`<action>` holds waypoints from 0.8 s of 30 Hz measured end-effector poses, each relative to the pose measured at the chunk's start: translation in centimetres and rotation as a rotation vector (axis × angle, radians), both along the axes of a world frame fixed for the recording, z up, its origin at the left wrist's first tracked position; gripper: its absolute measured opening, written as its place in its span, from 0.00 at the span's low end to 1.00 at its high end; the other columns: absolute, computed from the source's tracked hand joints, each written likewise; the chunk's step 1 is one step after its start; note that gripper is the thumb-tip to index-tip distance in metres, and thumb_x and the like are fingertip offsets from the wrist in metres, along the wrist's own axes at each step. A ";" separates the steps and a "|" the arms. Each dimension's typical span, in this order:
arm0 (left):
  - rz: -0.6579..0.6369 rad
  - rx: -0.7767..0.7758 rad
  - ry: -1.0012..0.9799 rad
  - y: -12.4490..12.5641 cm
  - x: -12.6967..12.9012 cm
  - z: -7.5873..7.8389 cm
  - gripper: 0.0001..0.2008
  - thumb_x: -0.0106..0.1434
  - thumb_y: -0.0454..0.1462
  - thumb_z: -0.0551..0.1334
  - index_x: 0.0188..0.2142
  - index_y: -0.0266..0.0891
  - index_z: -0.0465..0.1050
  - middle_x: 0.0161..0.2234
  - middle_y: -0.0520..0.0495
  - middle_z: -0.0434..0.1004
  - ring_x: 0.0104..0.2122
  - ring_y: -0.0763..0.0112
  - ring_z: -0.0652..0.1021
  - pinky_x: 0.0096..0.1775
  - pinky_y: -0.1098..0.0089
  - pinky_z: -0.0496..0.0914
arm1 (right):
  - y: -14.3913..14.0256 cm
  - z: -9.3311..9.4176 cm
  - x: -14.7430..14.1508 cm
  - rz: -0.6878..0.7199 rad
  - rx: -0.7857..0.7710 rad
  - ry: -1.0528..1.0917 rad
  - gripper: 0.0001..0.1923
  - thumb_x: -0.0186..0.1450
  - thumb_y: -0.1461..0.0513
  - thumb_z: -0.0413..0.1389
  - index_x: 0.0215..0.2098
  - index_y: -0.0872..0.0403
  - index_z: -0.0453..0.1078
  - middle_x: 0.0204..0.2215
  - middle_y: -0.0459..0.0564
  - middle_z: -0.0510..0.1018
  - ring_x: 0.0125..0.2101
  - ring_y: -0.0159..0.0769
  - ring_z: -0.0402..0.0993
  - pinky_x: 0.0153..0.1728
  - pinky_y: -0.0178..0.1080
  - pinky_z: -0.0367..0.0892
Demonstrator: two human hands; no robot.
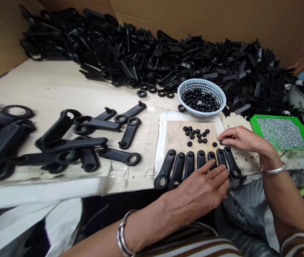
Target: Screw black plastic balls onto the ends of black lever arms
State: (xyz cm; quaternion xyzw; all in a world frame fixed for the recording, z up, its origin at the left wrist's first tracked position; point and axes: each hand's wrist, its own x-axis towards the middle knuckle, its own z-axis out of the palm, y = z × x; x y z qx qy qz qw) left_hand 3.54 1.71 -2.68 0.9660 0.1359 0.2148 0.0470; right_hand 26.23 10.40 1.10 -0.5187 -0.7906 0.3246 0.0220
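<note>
Several black plastic handles (177, 167) lie side by side in a row at the table's front edge, on a brown board (176, 137). My left hand (202, 189) lies flat across the lower ends of the right-hand handles, fingers spread. My right hand (239, 139) hovers at the top of the rightmost handles, fingertips pinched together near a small black cap; whether it grips one I cannot tell. Several loose black caps (197, 135) are scattered on the board just above the row.
A white mesh basket (201, 97) of black caps stands behind the board. A green tray (282, 132) of silver screws is at the right. Loose black handles (87, 142) lie at the left. A big heap of black parts (152, 53) fills the back against cardboard walls.
</note>
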 end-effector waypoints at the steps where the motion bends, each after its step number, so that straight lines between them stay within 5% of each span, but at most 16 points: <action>1: -0.001 -0.006 -0.003 0.0 0.0 0.0 0.12 0.73 0.37 0.52 0.48 0.33 0.71 0.53 0.41 0.75 0.55 0.61 0.73 0.58 0.59 0.64 | 0.0 -0.1 0.1 -0.035 -0.009 0.032 0.09 0.62 0.61 0.55 0.37 0.52 0.77 0.32 0.44 0.82 0.33 0.32 0.75 0.37 0.34 0.67; 11: -0.045 -0.027 -0.025 0.1 1.7 0.7 0.11 0.71 0.33 0.55 0.49 0.32 0.70 0.52 0.41 0.76 0.55 0.62 0.74 0.58 0.62 0.64 | -2.4 -1.4 2.8 -0.626 -0.305 0.765 0.20 0.55 0.53 0.67 0.41 0.55 0.75 0.27 0.49 0.81 0.24 0.27 0.74 0.30 0.34 0.73; 24: 0.026 -0.038 0.018 0.1 4.2 -1.0 0.20 0.66 0.45 0.62 0.51 0.32 0.68 0.55 0.37 0.72 0.57 0.56 0.72 0.58 0.56 0.64 | -5.0 -1.7 3.5 -0.689 -0.316 0.961 0.16 0.51 0.58 0.70 0.37 0.53 0.77 0.36 0.49 0.82 0.28 0.27 0.77 0.36 0.34 0.77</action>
